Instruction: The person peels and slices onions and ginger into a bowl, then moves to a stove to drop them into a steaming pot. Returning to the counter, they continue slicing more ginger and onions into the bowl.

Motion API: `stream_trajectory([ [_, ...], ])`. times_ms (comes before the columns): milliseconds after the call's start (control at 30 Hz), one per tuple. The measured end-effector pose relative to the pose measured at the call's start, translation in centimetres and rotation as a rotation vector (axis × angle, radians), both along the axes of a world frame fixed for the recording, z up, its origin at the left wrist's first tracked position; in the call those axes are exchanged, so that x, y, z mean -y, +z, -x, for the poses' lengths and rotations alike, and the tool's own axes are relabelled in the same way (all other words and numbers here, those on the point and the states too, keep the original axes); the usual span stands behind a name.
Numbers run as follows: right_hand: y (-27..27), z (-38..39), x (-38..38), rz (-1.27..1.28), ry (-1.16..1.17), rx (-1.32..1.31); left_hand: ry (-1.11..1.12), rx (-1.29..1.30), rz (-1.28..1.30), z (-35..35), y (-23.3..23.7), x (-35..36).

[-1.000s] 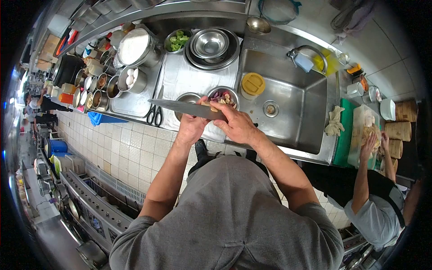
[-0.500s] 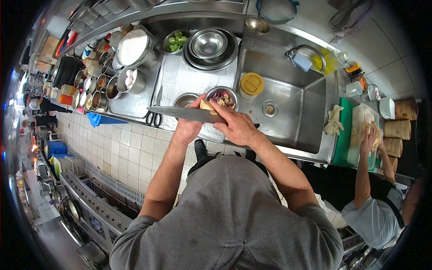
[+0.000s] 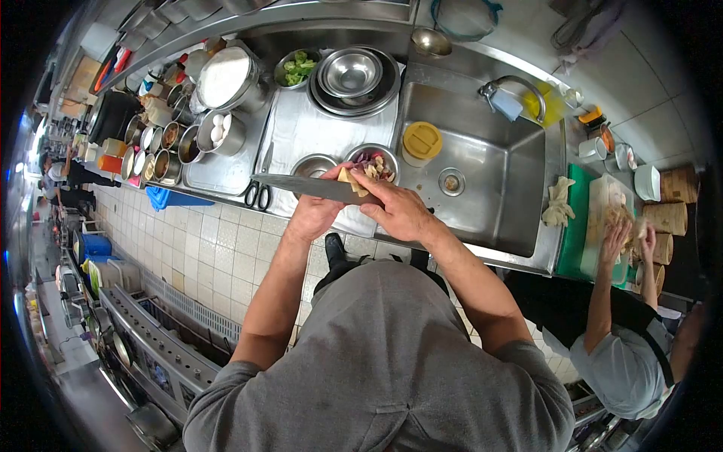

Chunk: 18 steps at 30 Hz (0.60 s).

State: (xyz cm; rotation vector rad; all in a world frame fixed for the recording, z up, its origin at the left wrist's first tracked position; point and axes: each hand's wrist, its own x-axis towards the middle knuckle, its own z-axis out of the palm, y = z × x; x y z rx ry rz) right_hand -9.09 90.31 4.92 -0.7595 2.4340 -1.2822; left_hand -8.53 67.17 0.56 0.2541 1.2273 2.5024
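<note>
My right hand (image 3: 403, 214) is closed around the handle end of a broad-bladed kitchen knife (image 3: 301, 187), whose blade points left across my left hand. My left hand (image 3: 315, 215) grips a pale yellow piece that looks like ginger (image 3: 346, 178), right at the blade's far side. Part of the left fingers is hidden behind the blade. Just beyond the hands stands a metal bowl (image 3: 393, 160) with purple and tan peelings or scraps. Left of it is another metal bowl (image 3: 313, 163), partly covered by the hand and knife.
On the right is a steel sink (image 3: 497, 173) with a yellow-lidded tub (image 3: 422, 142). Stacked metal bowls (image 3: 351, 74), a bowl of greens (image 3: 297, 69), scissors (image 3: 257, 194) and a pot of eggs (image 3: 220, 132) stand around. A co-worker's hands (image 3: 619, 232) work over a container at far right.
My hands and the knife have shifted very slightly, with the yellow piece turned a little. At the right, the co-worker's hands have moved apart and lifted something pale.
</note>
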Motion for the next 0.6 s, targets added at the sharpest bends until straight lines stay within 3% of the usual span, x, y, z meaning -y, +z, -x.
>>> stream_trajectory([
  [600, -0.89, -0.31, 0.26, -0.007, 0.025, -0.024, -0.048, -0.019, 0.088, 0.39, -0.08, 0.26],
])
